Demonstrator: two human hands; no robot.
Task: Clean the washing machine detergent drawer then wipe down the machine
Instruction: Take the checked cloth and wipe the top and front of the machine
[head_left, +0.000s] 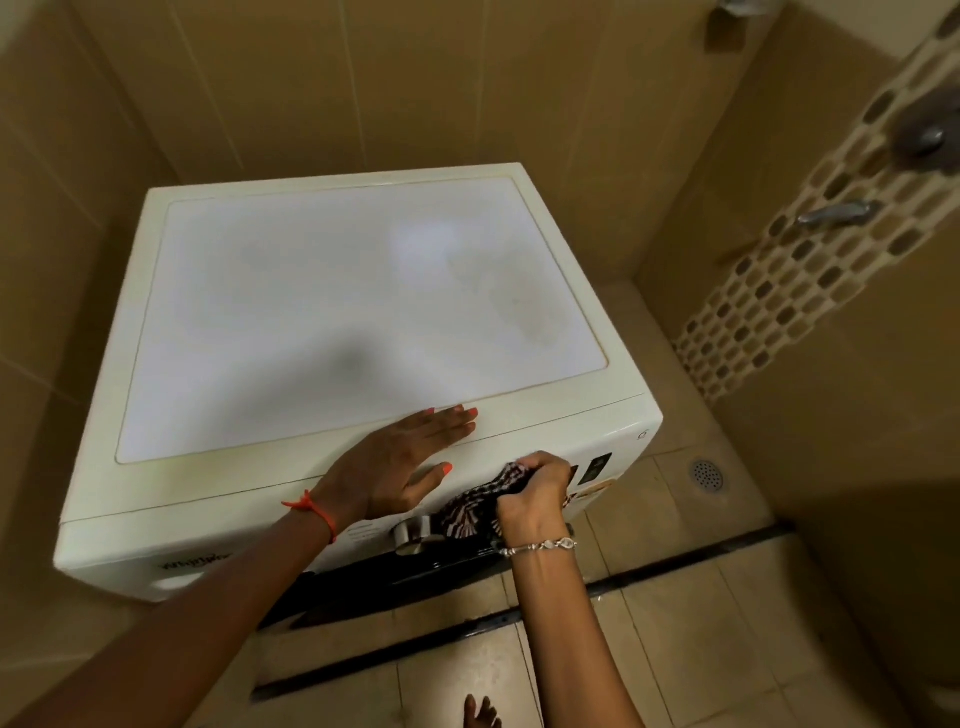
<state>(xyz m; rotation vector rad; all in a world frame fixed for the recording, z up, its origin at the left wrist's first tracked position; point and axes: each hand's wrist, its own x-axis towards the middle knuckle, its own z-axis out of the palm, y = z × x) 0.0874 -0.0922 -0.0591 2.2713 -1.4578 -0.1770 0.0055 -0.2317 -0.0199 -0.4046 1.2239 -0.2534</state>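
The washing machine (358, 322) stood against the tiled wall (363, 78). The left hand (402, 462) lay flat, fingers straight, on the front edge of its top. The right hand (535, 491) gripped a striped cloth (467, 512), pressing it against the control panel (592, 470) just beside the dial (411, 535).

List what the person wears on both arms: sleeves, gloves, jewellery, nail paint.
No sleeves or gloves: left forearm and right forearm are bare as far as the frame shows. The left wrist has a thin orange-red cord bracelet, knotted. The right wrist has a silver-tone chain bracelet with pale oval links. The left nails are painted orange-coral; the right nails are hidden. No rings are visible.
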